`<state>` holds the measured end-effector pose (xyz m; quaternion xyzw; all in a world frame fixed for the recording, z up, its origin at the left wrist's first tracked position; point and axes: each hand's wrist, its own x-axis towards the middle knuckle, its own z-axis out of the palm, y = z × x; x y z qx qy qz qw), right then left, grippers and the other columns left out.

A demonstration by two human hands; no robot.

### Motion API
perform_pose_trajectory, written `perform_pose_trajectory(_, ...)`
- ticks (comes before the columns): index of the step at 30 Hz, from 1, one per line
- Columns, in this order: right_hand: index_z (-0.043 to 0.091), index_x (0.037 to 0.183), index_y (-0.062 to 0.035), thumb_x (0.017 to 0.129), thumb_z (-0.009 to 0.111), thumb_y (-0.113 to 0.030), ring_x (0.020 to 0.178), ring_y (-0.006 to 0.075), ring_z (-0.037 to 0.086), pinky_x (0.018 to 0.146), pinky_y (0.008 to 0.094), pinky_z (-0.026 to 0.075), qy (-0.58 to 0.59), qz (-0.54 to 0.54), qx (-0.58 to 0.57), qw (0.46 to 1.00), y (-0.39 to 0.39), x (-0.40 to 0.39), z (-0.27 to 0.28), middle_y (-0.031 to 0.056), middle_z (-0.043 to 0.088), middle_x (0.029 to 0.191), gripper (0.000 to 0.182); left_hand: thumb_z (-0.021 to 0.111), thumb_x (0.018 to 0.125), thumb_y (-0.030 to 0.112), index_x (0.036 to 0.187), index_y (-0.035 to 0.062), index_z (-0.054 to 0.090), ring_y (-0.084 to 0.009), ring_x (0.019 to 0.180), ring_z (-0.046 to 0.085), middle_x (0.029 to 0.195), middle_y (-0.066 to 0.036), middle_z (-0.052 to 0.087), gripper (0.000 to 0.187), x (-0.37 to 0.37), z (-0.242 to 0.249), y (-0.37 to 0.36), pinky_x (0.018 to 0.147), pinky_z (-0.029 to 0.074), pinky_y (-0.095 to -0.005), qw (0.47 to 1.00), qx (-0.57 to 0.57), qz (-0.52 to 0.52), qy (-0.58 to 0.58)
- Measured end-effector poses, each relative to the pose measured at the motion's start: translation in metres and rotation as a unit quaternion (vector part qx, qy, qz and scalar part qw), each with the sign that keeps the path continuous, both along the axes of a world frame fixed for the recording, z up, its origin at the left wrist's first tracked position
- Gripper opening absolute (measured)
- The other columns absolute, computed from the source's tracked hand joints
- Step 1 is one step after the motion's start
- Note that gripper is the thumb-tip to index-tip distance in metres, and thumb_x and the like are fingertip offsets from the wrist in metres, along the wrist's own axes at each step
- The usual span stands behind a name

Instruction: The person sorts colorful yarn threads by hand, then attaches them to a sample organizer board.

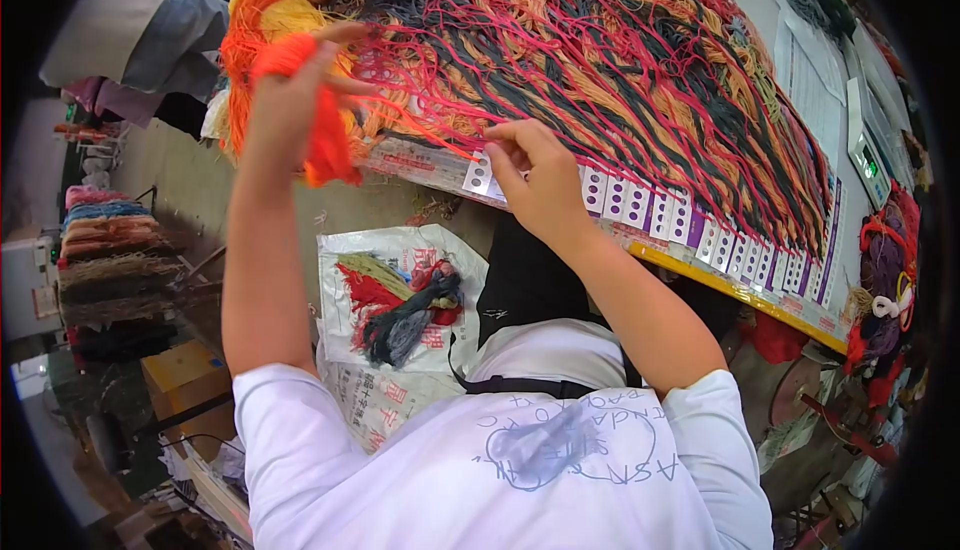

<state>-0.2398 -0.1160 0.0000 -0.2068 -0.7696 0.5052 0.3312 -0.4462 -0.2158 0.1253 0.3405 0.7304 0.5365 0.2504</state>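
Bright orange yarn (328, 140) hangs in a bundle from my left hand (290, 90), which is raised over the table's left end and slightly blurred. An orange strand (425, 128) stretches from it toward my right hand (535, 170). My right hand's thumb and forefinger are pinched together near the table's front edge, beside a white card with holes (478, 175). Many strands in red, black and tan (620, 80) lie across the table, their ends at a row of punched cards (630, 202) along the edge.
More orange and yellow yarn (285, 15) is heaped at the table's left end. A digital scale (868, 155) stands at the right. Below the table, a white plastic bag (345, 250) bears colored yarn bundles (405, 300). Stacked yarn (110, 250) sits at far left.
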Motion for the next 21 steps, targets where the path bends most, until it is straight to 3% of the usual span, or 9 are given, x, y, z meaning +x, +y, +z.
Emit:
perform_pose_trajectory(2, 0.062, 0.096, -0.0013, 0.081, 0.066, -0.009, 0.074, 0.0133, 0.057, 0.064, 0.0256, 0.045, 0.051, 0.012, -0.040, 0.998, -0.007, 0.003, 0.034, 0.0056, 0.058, 0.085, 0.017, 0.044, 0.096, 0.026, 0.123, 0.0000, 0.053, -0.0231, 0.109, 0.057, 0.129, -0.016, 0.051, 0.039, 0.049, -0.004, -0.002, 0.082, 0.047, -0.0304, 0.983, 0.018, -0.105, -0.152)
perform_pose_trajectory(4, 0.062, 0.096, -0.0017, 0.081, 0.066, -0.009, 0.074, 0.0124, 0.057, 0.064, 0.0242, 0.044, 0.084, 0.050, -0.034, 0.995, -0.013, 0.002, 0.055, 0.0051, 0.058, 0.086, 0.018, 0.044, 0.096, 0.022, 0.123, -0.0026, 0.052, -0.0215, 0.117, 0.050, 0.127, -0.013, 0.053, 0.037, 0.074, -0.021, -0.001, 0.091, 0.046, -0.0331, 0.948, 0.101, -0.213, -0.212)
perform_pose_trajectory(6, 0.063, 0.095, -0.0011, 0.082, 0.066, -0.010, 0.073, 0.0085, 0.054, 0.064, 0.0211, 0.042, 0.109, 0.093, -0.089, 0.986, -0.018, 0.005, 0.063, 0.0037, 0.059, 0.089, 0.016, 0.044, 0.096, 0.023, 0.124, -0.0056, 0.050, -0.0215, 0.119, 0.047, 0.129, -0.013, 0.051, 0.040, 0.094, -0.022, -0.006, 0.097, 0.041, -0.0341, 0.919, 0.128, -0.188, -0.321)
perform_pose_trajectory(7, 0.063, 0.095, -0.0011, 0.082, 0.066, -0.010, 0.073, 0.0085, 0.054, 0.064, 0.0211, 0.042, 0.108, 0.098, -0.088, 0.985, -0.017, 0.008, 0.063, 0.0037, 0.059, 0.089, 0.016, 0.044, 0.096, 0.023, 0.124, -0.0058, 0.050, -0.0207, 0.117, 0.050, 0.128, -0.013, 0.052, 0.041, 0.098, -0.022, -0.008, 0.096, 0.042, -0.0331, 0.912, 0.132, -0.194, -0.337)
perform_pose_trajectory(10, 0.064, 0.086, 0.0002, 0.082, 0.064, -0.007, 0.076, 0.0098, 0.057, 0.068, 0.0229, 0.046, 0.080, 0.146, -0.285, 0.944, -0.013, 0.016, 0.058, 0.0046, 0.062, 0.082, 0.009, 0.044, 0.096, 0.023, 0.125, -0.0059, 0.049, -0.0197, 0.114, 0.052, 0.127, -0.012, 0.052, 0.041, 0.098, -0.026, -0.013, 0.095, 0.043, -0.0331, 0.886, 0.137, -0.189, -0.401)
perform_pose_trajectory(12, 0.064, 0.088, 0.0008, 0.083, 0.062, -0.008, 0.077, 0.0095, 0.057, 0.070, 0.0228, 0.046, 0.075, 0.169, -0.309, 0.933, -0.014, 0.024, 0.062, 0.0044, 0.062, 0.083, 0.010, 0.044, 0.096, 0.024, 0.125, -0.0061, 0.049, -0.0184, 0.112, 0.054, 0.125, -0.012, 0.054, 0.042, 0.098, -0.029, -0.015, 0.094, 0.043, -0.0328, 0.874, 0.138, -0.187, -0.427)
perform_pose_trajectory(14, 0.063, 0.089, 0.0015, 0.085, 0.061, -0.008, 0.078, 0.0093, 0.057, 0.071, 0.0226, 0.046, 0.071, 0.190, -0.331, 0.921, -0.015, 0.027, 0.066, 0.0041, 0.063, 0.084, 0.010, 0.038, 0.096, 0.031, 0.133, -0.0090, 0.036, -0.0227, 0.120, 0.048, 0.135, -0.017, 0.043, 0.055, 0.097, -0.032, -0.017, 0.100, 0.038, -0.0353, 0.873, 0.108, -0.230, -0.416)
perform_pose_trajectory(18, 0.059, 0.096, 0.0003, 0.091, 0.054, -0.011, 0.078, 0.0078, 0.056, 0.070, 0.0236, 0.044, 0.087, 0.205, -0.384, 0.896, -0.014, 0.033, 0.070, 0.0033, 0.061, 0.086, 0.013, 0.039, 0.095, 0.030, 0.133, -0.0095, 0.036, -0.0226, 0.119, 0.049, 0.133, -0.018, 0.045, 0.055, 0.098, -0.029, -0.022, 0.100, 0.038, -0.0355, 0.865, 0.099, -0.229, -0.436)
perform_pose_trajectory(21, 0.058, 0.098, 0.0007, 0.091, 0.054, -0.011, 0.079, 0.0076, 0.056, 0.071, 0.0232, 0.045, 0.085, 0.206, -0.379, 0.898, -0.012, 0.032, 0.077, 0.0029, 0.061, 0.085, 0.014, 0.043, 0.095, 0.024, 0.127, -0.0065, 0.046, -0.0182, 0.105, 0.058, 0.116, -0.013, 0.058, 0.044, 0.098, -0.028, -0.025, 0.091, 0.045, -0.0326, 0.866, 0.117, -0.194, -0.446)
